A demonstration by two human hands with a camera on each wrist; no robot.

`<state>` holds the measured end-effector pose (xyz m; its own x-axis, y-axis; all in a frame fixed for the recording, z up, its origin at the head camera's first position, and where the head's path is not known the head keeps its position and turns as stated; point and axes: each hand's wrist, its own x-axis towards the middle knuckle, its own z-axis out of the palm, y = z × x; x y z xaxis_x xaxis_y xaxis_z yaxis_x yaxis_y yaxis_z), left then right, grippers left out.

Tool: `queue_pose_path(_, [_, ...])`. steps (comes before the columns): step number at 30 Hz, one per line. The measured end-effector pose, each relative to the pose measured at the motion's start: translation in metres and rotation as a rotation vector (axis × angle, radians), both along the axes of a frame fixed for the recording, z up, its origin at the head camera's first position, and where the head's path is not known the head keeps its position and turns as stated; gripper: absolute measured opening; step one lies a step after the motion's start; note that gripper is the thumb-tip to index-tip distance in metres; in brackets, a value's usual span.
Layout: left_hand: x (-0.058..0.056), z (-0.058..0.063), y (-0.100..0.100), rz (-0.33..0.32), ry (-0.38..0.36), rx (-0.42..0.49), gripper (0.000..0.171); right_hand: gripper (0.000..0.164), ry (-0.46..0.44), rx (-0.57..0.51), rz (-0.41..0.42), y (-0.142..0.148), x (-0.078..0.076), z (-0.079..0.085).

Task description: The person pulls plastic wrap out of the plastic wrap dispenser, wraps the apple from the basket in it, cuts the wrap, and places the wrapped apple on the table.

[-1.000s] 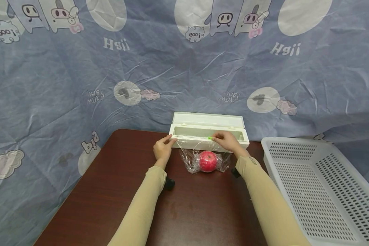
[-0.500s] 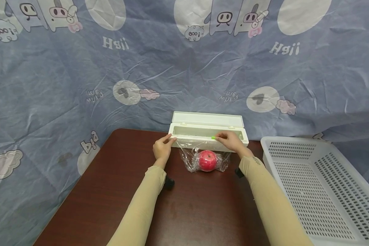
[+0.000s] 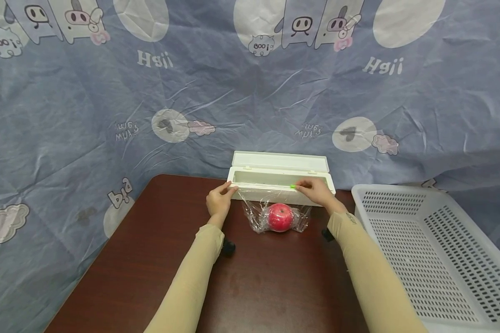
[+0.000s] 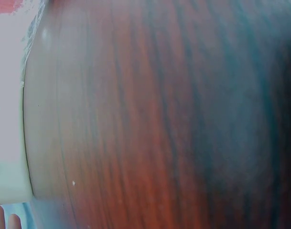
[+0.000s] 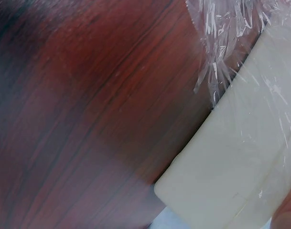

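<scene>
A long white cling film dispenser stands at the table's back edge, its hinged lid raised behind it. My left hand grips its left end, thumb at the front rim; two fingertips show past that end in the left wrist view. My right hand pinches a small green slide cutter on the front rim, right of the middle. Clear cling film hangs from this rim down to a red apple, which is wrapped in it on the table.
A white perforated plastic basket stands at the right, beside the right forearm. The dark brown wooden table spreads to the left and front. A blue-grey printed cloth hangs right behind the dispenser.
My right hand has slid the green cutter a short way to the right along the rim. The left hand stays at the dispenser's left end, and the apple keeps its place.
</scene>
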<state>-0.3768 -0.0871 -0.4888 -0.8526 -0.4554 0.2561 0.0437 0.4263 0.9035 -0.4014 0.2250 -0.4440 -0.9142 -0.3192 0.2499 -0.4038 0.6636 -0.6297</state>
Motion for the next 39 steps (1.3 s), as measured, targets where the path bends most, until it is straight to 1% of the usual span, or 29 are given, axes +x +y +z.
queue_pose_path(4, [0.000,0.000,0.000,0.004,0.000,-0.007,0.038,0.019,0.013,-0.008,0.008,0.002,-0.001,-0.001])
queue_pose_path(9, [0.000,0.000,0.000,0.009,-0.011,-0.007,0.037,0.019,-0.009,-0.013,0.008,0.004,0.001,0.001])
queue_pose_path(13, [0.000,0.000,0.001,0.006,-0.010,-0.005,0.037,0.019,-0.004,-0.010,0.014,0.007,0.002,0.002])
queue_pose_path(19, [0.000,0.000,0.001,0.010,-0.007,0.000,0.037,0.019,-0.008,-0.001,-0.012,0.013,0.002,0.001])
queue_pose_path(25, [0.001,-0.001,0.000,0.011,0.000,-0.008,0.038,0.021,-0.024,-0.019,-0.005,0.020,0.003,0.000])
queue_pose_path(29, [0.001,-0.001,-0.001,0.010,0.002,-0.008,0.038,0.021,-0.050,-0.002,-0.044,0.024,0.005,0.001])
queue_pose_path(32, [0.000,-0.001,-0.001,0.015,0.003,-0.007,0.038,0.022,-0.061,0.002,-0.057,0.026,0.007,0.002])
queue_pose_path(36, [0.001,-0.001,-0.001,0.008,0.000,-0.001,0.037,0.024,-0.066,0.001,-0.052,0.028,0.008,0.004])
queue_pose_path(39, [0.001,0.000,0.000,0.007,-0.006,0.003,0.037,0.025,-0.051,0.006,-0.047,0.030,0.008,0.004])
